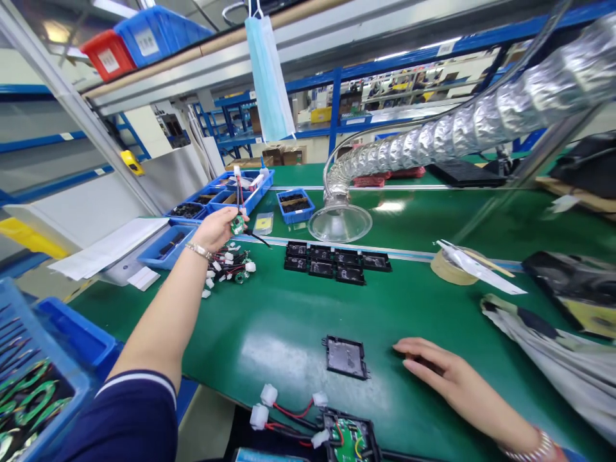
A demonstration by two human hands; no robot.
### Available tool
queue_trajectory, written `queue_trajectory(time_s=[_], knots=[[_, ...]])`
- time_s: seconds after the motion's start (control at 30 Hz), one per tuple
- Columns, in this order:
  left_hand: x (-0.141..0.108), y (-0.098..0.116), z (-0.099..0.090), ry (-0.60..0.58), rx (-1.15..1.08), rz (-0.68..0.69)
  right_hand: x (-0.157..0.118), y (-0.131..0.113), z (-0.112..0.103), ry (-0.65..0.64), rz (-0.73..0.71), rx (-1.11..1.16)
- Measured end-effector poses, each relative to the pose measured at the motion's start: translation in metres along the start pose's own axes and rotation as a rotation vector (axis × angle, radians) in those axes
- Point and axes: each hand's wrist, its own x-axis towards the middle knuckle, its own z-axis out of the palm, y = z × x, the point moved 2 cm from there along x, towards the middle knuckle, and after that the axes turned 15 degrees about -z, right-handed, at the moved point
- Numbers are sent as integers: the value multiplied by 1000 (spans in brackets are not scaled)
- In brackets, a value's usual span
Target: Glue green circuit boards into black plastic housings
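Observation:
My left hand (222,228) is stretched out over the far left of the bench, pinching a small green circuit board (237,224) with wires hanging from it. Below it lies a pile of wired boards with white connectors (226,264). My right hand (430,366) rests near the green bench top at the right, fingers slightly curled and apart, nothing visible in them. To its left lies one black plastic case (345,357). Several similar black cases (332,262) sit in rows farther back. At the near edge is a black case holding a green board (350,441), with red and black wires and white connectors.
A clear funnel (340,222) on a silver duct (433,138) hangs over the back. Blue bins (295,205) stand at the back left, another with boards (29,378) at the near left. A tape roll (453,266) and grey cloth (553,359) lie right.

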Motion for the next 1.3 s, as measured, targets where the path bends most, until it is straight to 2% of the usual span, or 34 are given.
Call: queue_trajectory(time_s=[0.07,0.13,0.23,0.3,0.37,0.43,0.53,0.6,0.63,0.7,0.73,0.77,0.83,0.93,1.0,1.07,1.17,1.23,1.3], knots=[[-26,7,14,-199,-284,7,9,-10,-9,4,-61,-30],[-50,13,35,-332,-511,-18,23,-29,-19,39,-154,-73],[-84,22,72,-393,-641,-44,51,-64,-26,141,-312,-144],[-104,29,97,-430,-683,-48,71,-85,-22,213,-388,-189],[-121,34,119,-469,-723,-49,89,-96,-12,272,-397,-186],[-134,34,132,-489,-763,-52,102,-97,-2,329,-344,-111],[-146,20,137,-548,-679,-126,109,-87,0,405,-222,36],[-148,6,131,-568,-411,-160,109,-81,-5,421,-183,79],[-148,0,127,-523,-251,-119,108,-80,-8,405,-185,83],[-146,-6,118,-340,0,71,107,-80,-11,340,-218,77],[-144,-6,116,-247,59,177,107,-82,-10,304,-241,79],[-142,-5,117,-202,76,257,107,-84,-9,275,-261,87],[-138,-2,125,-294,11,300,108,-89,-4,239,-295,110],[-133,0,139,-501,-187,198,108,-93,1,214,-319,85],[-132,-1,141,-498,-231,129,105,-91,0,217,-301,20],[-130,-2,137,-475,-149,152,101,-84,-4,224,-288,-46],[-127,-8,129,-527,76,303,91,-65,-6,183,-341,-106],[-124,-16,130,-585,216,363,85,-48,-2,109,-355,-115],[-123,-26,138,-639,313,357,78,-32,7,35,-314,-95]])
